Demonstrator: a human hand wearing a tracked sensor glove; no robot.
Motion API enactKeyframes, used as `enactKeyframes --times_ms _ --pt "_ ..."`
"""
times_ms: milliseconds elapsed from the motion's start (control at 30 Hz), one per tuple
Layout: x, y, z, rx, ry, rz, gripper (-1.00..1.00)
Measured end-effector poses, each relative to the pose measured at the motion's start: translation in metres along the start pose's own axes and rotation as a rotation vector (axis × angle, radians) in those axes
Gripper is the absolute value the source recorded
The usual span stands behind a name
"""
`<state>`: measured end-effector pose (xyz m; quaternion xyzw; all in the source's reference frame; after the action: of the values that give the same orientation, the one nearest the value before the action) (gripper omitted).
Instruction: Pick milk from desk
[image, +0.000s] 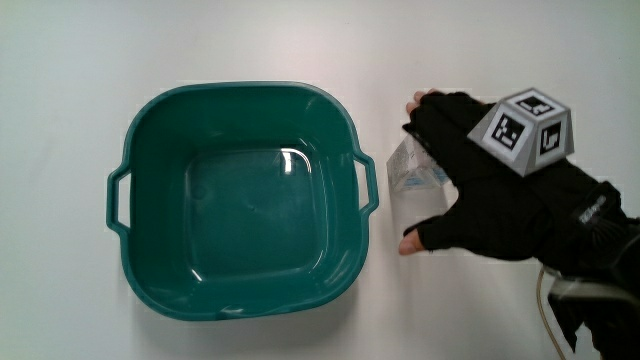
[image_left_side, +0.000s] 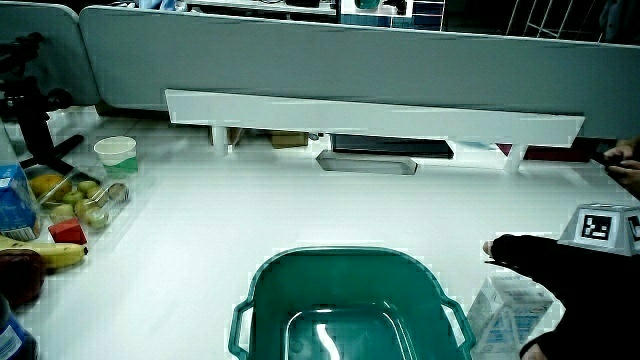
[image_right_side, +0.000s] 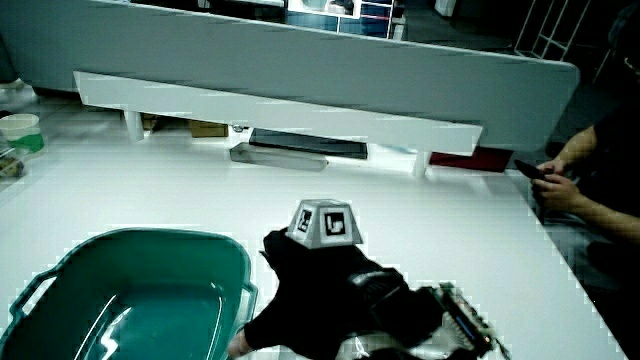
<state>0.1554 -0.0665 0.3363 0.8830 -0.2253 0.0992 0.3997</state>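
Pale blue-printed milk carton (image: 412, 178), upright beside the green basin (image: 240, 255), at its 3 o'clock, is clasped by the hand (image: 490, 200)

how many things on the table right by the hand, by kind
green tubs: 1, the green tub, nothing in it
milk cartons: 1, the milk carton beside the tub, with the hand closed around it
total: 2
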Motion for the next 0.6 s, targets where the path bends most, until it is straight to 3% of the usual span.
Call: enactKeyframes --times_ms 600 --pt "0.031 0.029 -0.010 -0.091 0.020 -0.108 0.00"
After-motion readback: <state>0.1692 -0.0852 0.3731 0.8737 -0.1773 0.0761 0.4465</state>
